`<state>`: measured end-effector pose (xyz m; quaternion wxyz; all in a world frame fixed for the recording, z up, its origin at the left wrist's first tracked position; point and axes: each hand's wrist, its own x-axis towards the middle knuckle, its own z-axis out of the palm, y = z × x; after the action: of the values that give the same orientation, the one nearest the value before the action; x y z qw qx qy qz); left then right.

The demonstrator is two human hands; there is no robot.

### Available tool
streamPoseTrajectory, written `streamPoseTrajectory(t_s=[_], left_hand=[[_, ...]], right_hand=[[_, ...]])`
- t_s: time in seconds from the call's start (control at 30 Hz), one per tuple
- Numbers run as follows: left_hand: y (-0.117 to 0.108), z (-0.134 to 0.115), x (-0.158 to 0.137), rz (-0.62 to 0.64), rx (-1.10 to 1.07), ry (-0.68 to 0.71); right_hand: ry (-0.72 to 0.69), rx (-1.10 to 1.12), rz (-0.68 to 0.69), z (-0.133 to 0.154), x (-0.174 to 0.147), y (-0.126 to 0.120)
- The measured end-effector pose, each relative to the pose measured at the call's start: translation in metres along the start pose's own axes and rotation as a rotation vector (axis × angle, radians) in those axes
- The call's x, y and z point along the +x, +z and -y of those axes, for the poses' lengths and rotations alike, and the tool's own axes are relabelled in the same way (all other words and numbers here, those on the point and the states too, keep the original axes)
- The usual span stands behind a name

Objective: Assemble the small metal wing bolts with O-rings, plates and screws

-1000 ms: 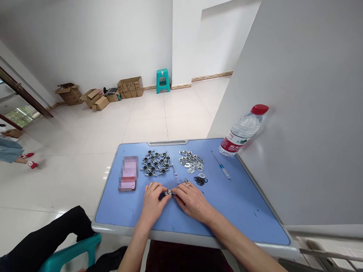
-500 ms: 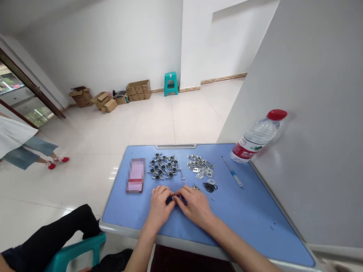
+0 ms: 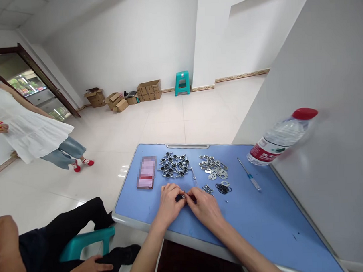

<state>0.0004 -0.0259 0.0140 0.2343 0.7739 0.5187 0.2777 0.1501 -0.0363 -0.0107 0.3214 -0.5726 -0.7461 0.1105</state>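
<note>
Near the front edge of the blue table (image 3: 248, 225), my left hand (image 3: 170, 204) is closed around a small metal-and-black part (image 3: 183, 196), mostly hidden by the fingers. My right hand (image 3: 205, 206) meets it with fingertips pinched together at the part; what they hold is too small to make out. Beyond the hands lie several metal fittings with round black centres (image 3: 173, 165) and a small tool with a clear handle (image 3: 194, 179). Small screws (image 3: 207, 188), black rubber rings (image 3: 223, 189), flat metal plates (image 3: 222, 174) and elongated metal pieces (image 3: 212, 162) lie to the right.
A pink blurred object (image 3: 147, 172) lies at the table's left. At the right are a screwdriver (image 3: 249, 174) and a red-capped water bottle (image 3: 279, 138). A seated person's hand (image 3: 92, 270) is at the lower left; another person in white (image 3: 33, 126) stands beyond. Cardboard boxes (image 3: 149, 90) line the wall.
The view has swung left, so the table and everything on it sit farther right. More of the standing person shows. My hands stay together at the small part.
</note>
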Motion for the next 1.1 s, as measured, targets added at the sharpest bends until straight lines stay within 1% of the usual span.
streamPoseTrajectory(t_s=[0.1, 0.3, 0.4, 0.73, 1.1], left_hand=[[-0.001, -0.001, 0.000, 0.005, 0.001, -0.007], [-0.002, -0.002, -0.002, 0.004, -0.004, -0.012], [-0.002, -0.002, -0.002, 0.008, -0.003, -0.014], [-0.003, 0.002, -0.003, 0.021, -0.048, -0.006], [0.001, -0.001, 0.007, 0.030, -0.005, -0.014]], right_hand=[[-0.064, 0.008, -0.033, -0.004, -0.002, -0.002], [-0.330, -0.015, -0.092, -0.012, -0.010, -0.012], [-0.399, -0.068, -0.141, -0.011, -0.013, -0.014], [-0.432, -0.158, -0.208, -0.006, -0.014, -0.014], [-0.412, -0.174, -0.238, -0.015, -0.012, -0.010]])
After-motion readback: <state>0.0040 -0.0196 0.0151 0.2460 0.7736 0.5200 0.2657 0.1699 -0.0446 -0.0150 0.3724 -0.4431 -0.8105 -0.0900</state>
